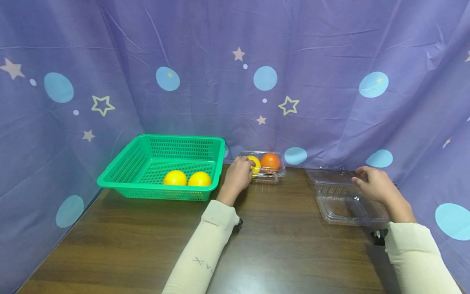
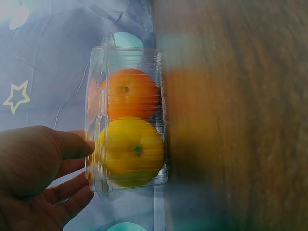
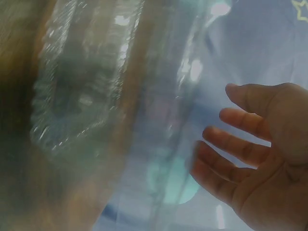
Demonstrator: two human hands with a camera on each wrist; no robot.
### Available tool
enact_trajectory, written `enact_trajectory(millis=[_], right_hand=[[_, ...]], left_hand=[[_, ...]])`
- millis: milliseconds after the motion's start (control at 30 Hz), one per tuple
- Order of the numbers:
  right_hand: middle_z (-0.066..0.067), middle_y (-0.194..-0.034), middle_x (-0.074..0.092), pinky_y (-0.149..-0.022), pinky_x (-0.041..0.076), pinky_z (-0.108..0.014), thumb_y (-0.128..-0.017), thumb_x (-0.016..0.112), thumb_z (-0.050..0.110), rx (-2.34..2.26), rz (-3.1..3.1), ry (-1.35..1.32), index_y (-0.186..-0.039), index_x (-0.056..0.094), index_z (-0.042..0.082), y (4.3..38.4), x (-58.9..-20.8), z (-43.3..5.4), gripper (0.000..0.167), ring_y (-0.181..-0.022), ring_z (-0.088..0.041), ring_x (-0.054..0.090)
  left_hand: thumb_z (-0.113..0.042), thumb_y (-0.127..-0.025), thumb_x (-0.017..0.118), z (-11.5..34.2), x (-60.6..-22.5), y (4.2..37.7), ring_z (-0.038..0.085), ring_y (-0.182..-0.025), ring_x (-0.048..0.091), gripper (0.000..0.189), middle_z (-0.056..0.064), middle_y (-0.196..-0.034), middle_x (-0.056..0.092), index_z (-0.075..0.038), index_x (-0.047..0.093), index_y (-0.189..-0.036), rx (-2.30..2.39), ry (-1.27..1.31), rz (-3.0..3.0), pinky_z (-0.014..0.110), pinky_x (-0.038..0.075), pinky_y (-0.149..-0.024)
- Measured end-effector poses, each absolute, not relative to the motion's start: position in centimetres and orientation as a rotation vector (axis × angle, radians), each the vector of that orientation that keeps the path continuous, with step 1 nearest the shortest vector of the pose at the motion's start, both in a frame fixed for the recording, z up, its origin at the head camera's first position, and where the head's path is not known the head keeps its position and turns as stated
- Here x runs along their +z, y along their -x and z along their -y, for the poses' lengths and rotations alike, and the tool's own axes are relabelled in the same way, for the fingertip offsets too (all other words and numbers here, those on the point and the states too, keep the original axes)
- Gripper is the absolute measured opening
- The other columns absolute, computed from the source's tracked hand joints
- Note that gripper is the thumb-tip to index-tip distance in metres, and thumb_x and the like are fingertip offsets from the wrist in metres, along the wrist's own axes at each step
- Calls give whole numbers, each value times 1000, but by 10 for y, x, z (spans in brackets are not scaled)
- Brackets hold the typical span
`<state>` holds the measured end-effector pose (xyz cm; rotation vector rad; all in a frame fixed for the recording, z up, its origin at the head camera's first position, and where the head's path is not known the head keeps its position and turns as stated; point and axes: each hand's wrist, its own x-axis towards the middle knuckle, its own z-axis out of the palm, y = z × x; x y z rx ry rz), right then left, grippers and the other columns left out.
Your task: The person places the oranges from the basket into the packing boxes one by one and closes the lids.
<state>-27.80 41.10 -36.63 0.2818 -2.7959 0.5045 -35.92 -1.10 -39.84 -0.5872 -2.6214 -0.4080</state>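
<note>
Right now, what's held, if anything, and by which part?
Left hand: fingers at the lid of the fruit box; hold cannot be told. Right hand: nothing visibly held.

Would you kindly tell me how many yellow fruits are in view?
3: one fruit and another in the green basket, the third beside an orange one in a clear box.

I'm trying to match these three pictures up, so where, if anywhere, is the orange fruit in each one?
Head: right of centre, the orange fruit is in a clear box, right of a yellow fruit.
Left wrist: upper half, slightly left of centre, directly above the yellow fruit.
Right wrist: not in it.
Shared landmark: the curtain with pale blue circles.
</note>
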Motion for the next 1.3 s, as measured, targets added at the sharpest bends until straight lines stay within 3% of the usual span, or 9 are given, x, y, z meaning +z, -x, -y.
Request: enact_trajectory(millis=[267, 467, 833, 1067, 1133, 1200, 1300], right_hand=[[-35, -97, 65, -82, 47, -67, -97, 65, 18, 490, 2854, -180, -123, 52, -19, 281, -374, -429, 47, -94, -56, 61], [-40, -105, 64, -85, 46, -69, -102, 60, 25, 552, 2916, -94, -129, 47, -20, 282, -382, -435, 54, -99, -62, 59], [-42, -114, 63, -90, 46, -67, -104, 56, 28, 616, 2933, -35, -127, 49, -22, 285, -388, -434, 55, -107, -61, 58], [-43, -117, 60, -90, 48, -64, -106, 51, 35, 674, 2984, 49, -126, 48, -27, 283, -386, -434, 65, -108, -61, 56], [-39, -101, 65, -82, 53, -56, -106, 51, 34, 777, 2989, 85, -122, 52, -26, 283, -387, -433, 63, -93, -53, 63], [-26, -83, 66, -71, 56, -44, -107, 51, 32, 937, 2986, 121, -115, 56, -25, 283, -389, -432, 57, -76, -36, 65], [-1, -68, 59, -58, 53, -28, -107, 51, 28, 1251, 2952, 212, -108, 59, -18, 284, -391, -431, 47, -61, -12, 56]], left_hand=[[-10, -91, 71, 11, -398, 359, 29, -102, 63, 21, 8, -111, 71, -12, 79, -111, -391, 584, 2624, 40, 53, -92], [-11, -92, 71, 11, -399, 360, 29, -102, 62, 22, 7, -112, 70, -13, 78, -113, -388, 592, 2630, 39, 53, -93], [-11, -92, 71, 12, -399, 359, 28, -102, 62, 22, 6, -113, 71, -13, 78, -112, -406, 595, 2630, 39, 52, -93], [-10, -92, 71, 12, -398, 359, 28, -102, 62, 22, 7, -112, 71, -12, 78, -112, -408, 593, 2627, 39, 53, -92], [-9, -92, 72, 12, -398, 359, 29, -101, 62, 21, 7, -112, 71, -12, 78, -112, -408, 596, 2624, 40, 53, -92], [-10, -91, 72, 12, -398, 359, 29, -101, 62, 21, 7, -112, 71, -12, 78, -112, -404, 598, 2621, 39, 53, -92], [-10, -92, 72, 11, -398, 359, 29, -100, 62, 21, 7, -111, 71, -12, 78, -112, -404, 602, 2619, 39, 53, -91]])
